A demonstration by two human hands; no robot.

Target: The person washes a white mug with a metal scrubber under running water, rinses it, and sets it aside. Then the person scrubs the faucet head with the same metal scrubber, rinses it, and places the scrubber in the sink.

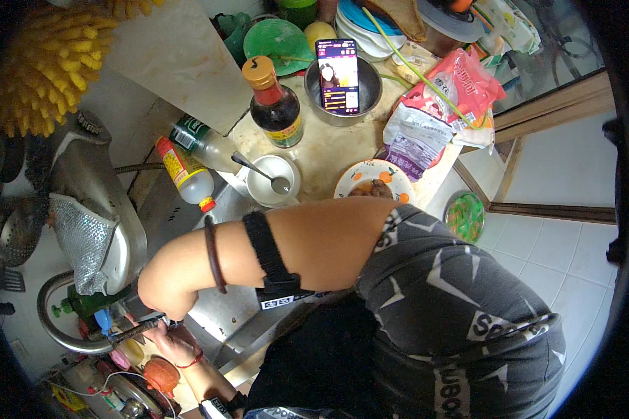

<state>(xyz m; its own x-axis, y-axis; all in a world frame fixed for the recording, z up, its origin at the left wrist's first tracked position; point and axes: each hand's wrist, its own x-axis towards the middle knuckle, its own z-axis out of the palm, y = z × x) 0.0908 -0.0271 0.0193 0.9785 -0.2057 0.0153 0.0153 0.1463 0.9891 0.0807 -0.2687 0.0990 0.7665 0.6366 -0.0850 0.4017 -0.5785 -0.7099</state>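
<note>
Both my hands meet at the end of the curved steel tap (47,309), over the sink (215,309). My left hand (175,345), with a red cord at the wrist, is below the spout, fingers partly hidden. My right hand (162,285) reaches across from above, bent downward beside the spout, its fingers out of sight. A brown band (213,254) and a black strap (264,243) circle the right arm. Whether either hand grips the tap or something small, I cannot tell.
On the counter (320,157) stand a dark sauce bottle (275,112), a white bowl (259,186) with a spoon, and a plate of meat (346,178) partly behind my arm. A phone (339,76) leans in a metal bowl (373,89). Two bottles lie by the sink, including a yellow-labelled one (186,173).
</note>
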